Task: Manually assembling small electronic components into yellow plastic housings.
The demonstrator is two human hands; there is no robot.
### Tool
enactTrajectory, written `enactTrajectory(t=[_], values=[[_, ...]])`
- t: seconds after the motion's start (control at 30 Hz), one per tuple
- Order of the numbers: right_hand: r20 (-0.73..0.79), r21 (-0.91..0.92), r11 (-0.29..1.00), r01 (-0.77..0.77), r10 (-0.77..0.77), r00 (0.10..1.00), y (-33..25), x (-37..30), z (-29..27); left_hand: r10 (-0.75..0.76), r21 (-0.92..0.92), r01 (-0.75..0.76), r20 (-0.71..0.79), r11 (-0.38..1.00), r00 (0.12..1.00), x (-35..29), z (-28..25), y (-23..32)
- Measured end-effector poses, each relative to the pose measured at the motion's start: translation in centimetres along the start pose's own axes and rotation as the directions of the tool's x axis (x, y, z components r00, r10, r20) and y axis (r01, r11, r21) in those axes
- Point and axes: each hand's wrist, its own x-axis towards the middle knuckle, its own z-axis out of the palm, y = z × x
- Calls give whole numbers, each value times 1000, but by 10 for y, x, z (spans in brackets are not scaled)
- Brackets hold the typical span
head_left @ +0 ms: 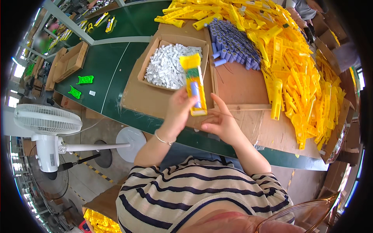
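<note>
Long yellow plastic casing (192, 80), near half gripped in your left hand (180, 108) over the green bench (101, 77); your right hand (223, 123) open, just right. Probably light, stiff; pinch its side walls.

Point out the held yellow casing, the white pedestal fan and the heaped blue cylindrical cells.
Yellow casing (190, 62): head view, on its bare far end.
White pedestal fan (48, 119): head view, on its cage.
Blue cylindrical cells (234, 42): head view, mid-heap.
</note>
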Motion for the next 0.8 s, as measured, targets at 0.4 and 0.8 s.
enactTrajectory(t=[0.4,0.8], values=[[-80,-586,804,102,-182,980,-54,10,-111,191,424,49,-503,904,843,388,-332,77],[-270,-878,-58,-474,-760,592,-203,180,-399,283,913,401,-367,-71,886,432,-358,113]])
